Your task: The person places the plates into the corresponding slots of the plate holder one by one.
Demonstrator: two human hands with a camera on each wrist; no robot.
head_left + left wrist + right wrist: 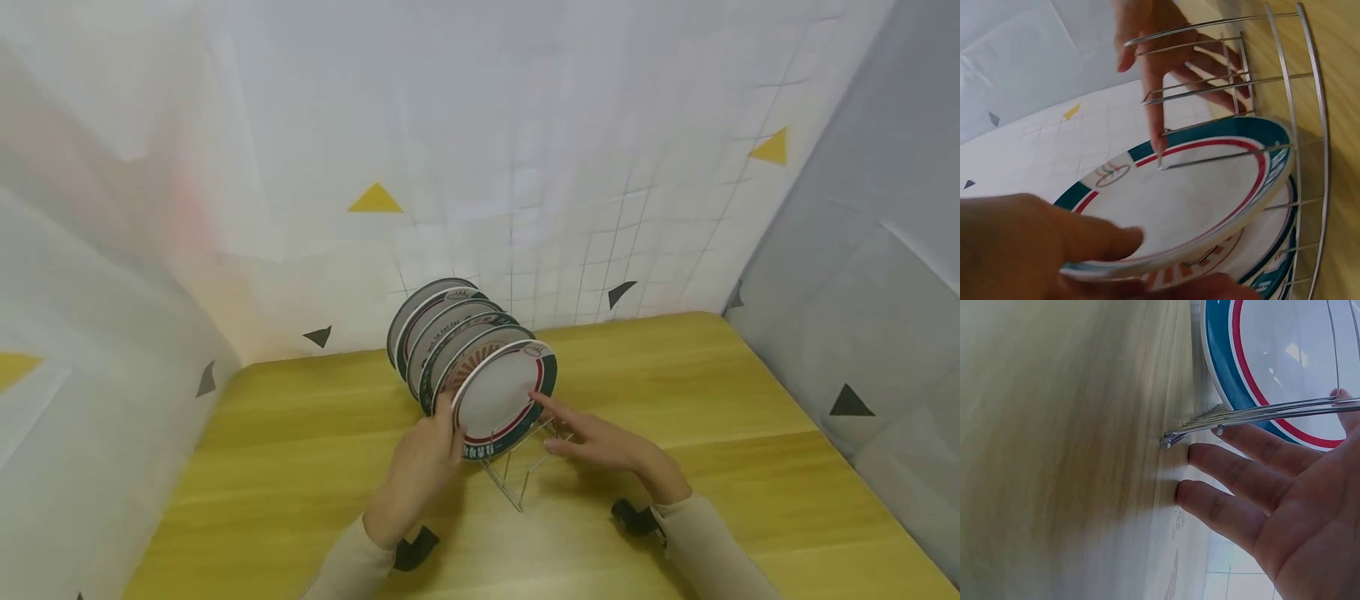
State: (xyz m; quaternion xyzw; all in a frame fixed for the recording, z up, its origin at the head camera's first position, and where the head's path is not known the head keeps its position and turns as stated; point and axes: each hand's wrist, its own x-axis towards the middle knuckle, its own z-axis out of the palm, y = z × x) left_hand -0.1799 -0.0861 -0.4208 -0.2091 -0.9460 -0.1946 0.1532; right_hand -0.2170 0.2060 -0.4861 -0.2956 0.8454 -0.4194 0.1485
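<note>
A wire plate rack point(1323, 125) stands on the table, holding several plates on edge in a row. The front plate point(491, 396) is white with a green rim and a red ring, and leans back. My left hand point(423, 450) pinches its left edge, thumb on the face and fingers behind. Just behind sits a plate with an orange sunburst pattern point(470, 364). My right hand point(611, 442) is at the rack's right side with its fingers extended. Its index fingertip is at a wire prong before the plate's face; contact with the plate itself is unclear.
The yellow wood-grain table point(300, 467) runs back to a white wall point(480, 125) with yellow and dark triangles. A grey panel point(885, 275) bounds the right side, and a pale sheet point(90, 292) the left. Dark wrist straps point(415, 550) sit by both sleeves.
</note>
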